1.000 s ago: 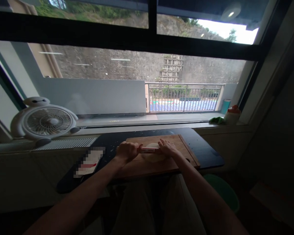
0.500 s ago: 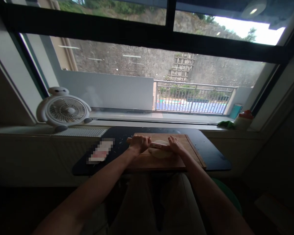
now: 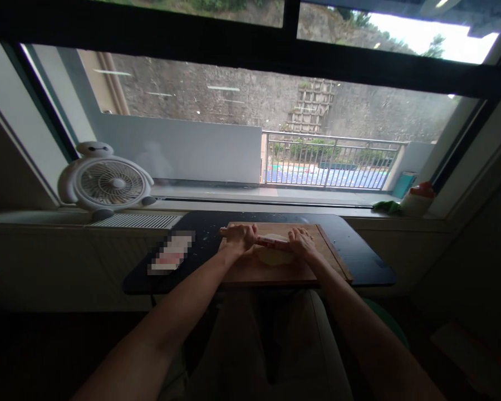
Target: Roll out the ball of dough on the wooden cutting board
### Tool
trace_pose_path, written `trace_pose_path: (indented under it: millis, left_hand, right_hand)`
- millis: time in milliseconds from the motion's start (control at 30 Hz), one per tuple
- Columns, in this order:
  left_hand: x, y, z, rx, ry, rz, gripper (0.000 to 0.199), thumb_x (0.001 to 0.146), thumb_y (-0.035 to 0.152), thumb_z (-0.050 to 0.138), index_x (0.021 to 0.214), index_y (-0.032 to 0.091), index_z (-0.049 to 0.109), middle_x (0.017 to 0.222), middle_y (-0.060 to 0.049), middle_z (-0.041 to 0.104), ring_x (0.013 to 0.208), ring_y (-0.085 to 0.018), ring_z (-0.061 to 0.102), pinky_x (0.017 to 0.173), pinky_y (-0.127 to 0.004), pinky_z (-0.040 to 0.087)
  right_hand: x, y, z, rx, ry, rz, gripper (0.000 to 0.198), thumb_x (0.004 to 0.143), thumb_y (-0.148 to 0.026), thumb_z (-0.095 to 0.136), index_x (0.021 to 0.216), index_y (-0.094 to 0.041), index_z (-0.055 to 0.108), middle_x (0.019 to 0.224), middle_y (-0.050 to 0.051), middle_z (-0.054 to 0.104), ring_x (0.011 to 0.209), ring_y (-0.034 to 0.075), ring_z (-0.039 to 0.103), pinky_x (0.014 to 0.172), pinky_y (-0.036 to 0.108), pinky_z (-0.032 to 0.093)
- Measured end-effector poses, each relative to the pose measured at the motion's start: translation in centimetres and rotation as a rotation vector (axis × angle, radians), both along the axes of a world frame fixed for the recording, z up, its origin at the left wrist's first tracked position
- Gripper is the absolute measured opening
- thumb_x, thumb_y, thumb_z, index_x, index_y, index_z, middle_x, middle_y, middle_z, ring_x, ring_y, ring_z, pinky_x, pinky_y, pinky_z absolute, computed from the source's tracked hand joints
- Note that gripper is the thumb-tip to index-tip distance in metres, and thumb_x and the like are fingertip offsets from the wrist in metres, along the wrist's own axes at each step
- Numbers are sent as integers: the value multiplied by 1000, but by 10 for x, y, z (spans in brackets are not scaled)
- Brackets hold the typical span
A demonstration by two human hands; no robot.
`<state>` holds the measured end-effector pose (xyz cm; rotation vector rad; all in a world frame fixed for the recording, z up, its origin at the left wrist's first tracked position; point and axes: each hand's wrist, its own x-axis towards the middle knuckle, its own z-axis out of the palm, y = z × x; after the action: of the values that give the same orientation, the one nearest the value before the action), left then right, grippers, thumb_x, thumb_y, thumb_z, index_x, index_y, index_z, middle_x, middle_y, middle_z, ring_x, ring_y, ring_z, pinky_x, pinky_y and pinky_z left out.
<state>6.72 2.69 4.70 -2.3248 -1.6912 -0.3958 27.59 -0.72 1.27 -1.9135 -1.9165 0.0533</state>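
Observation:
Both my hands are on a wooden rolling pin [image 3: 272, 241] that lies crosswise over a pale, flattened round of dough [image 3: 274, 257]. My left hand [image 3: 241, 238] wraps round the pin's left end, whose tip sticks out past the fist. Over the right end, my right hand [image 3: 301, 243] is closed, its fingers pointing away from me. Most of the dough shows on the near side of the pin, with a thin strip beyond it. Under them is a wooden cutting board [image 3: 256, 273].
The board rests on a small black table [image 3: 359, 262]. Left of it lies a blurred-out flat item [image 3: 172, 253]. A white fan [image 3: 114, 182] stands at the windowsill's left; a white bottle with a red top [image 3: 418, 199] and a green cloth [image 3: 386, 207] are at its right.
The rolling pin has rolled away from me across the dough, with both hands moving forward on it. More of the dough's near part shows. The whole view has tilted slightly.

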Motion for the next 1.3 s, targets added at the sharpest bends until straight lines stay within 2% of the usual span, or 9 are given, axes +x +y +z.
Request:
trace_pose_path:
  millis: [200,333,433,667,900,1000,1133,1200,1300]
  left_hand:
    - [-23,-33,-24,5,0,-148,50,91,45,27,91,16,68,79,-13,70,77,-26,65,78,-38,42]
    - [-12,-16,-16,-49,-15,-22,56,93,39,22,84,12,69,82,-17,70,82,-27,65,78,-39,43]
    - [-2,-11,-9,-37,-19,-8,56,93,35,20,82,10,69,81,-17,69,80,-27,65,81,-40,42]
    - [-25,-46,-31,81,-30,-203,39,92,32,27,89,17,63,84,-10,66,83,-24,60,79,-36,40]
    - [0,-6,-16,69,-50,-76,42,91,29,25,82,13,63,88,-14,64,86,-25,59,81,-37,40]
    - [-1,-19,-22,103,-57,-108,38,91,29,27,84,15,61,90,-12,63,87,-25,58,82,-37,39]
    - [-17,-43,-37,134,-64,-229,33,92,31,27,87,18,57,91,-9,61,88,-22,56,82,-35,39]
    - [-17,-39,-37,87,-79,-206,31,92,31,27,90,18,56,94,-8,62,89,-21,57,82,-33,40]
    - [-6,-16,-26,6,-100,-94,29,91,31,29,93,18,55,97,-8,63,91,-22,58,80,-33,42]
  right_hand:
    - [-6,-33,-19,155,-47,13,43,95,-36,25,124,-17,50,137,10,44,134,20,25,108,37,18]
    - [-9,-14,-6,76,-32,-22,44,95,-35,24,105,-16,62,120,12,59,129,23,34,105,40,21]
    - [-13,-7,2,60,-22,-56,46,95,-35,24,95,-14,65,111,15,63,125,26,39,102,44,24]
    - [-11,-52,-15,257,-60,54,39,95,-33,27,120,-21,54,132,7,50,132,18,30,108,35,17]
    - [-14,-10,2,87,-23,-55,44,95,-32,27,91,-14,67,104,16,65,119,24,47,100,39,29]
    - [-15,-25,-3,134,-23,-35,41,95,-32,26,103,-16,64,114,13,62,124,22,41,102,38,26]
    - [-12,-58,-16,281,-68,80,41,96,-33,26,126,-19,50,135,8,47,133,19,28,108,35,18]
    - [-11,-56,-15,246,-80,70,42,96,-33,25,126,-20,51,136,7,47,133,18,28,108,35,18]
    - [-14,-30,-3,118,-64,-19,43,96,-33,23,109,-19,61,124,9,56,126,20,38,103,36,25]
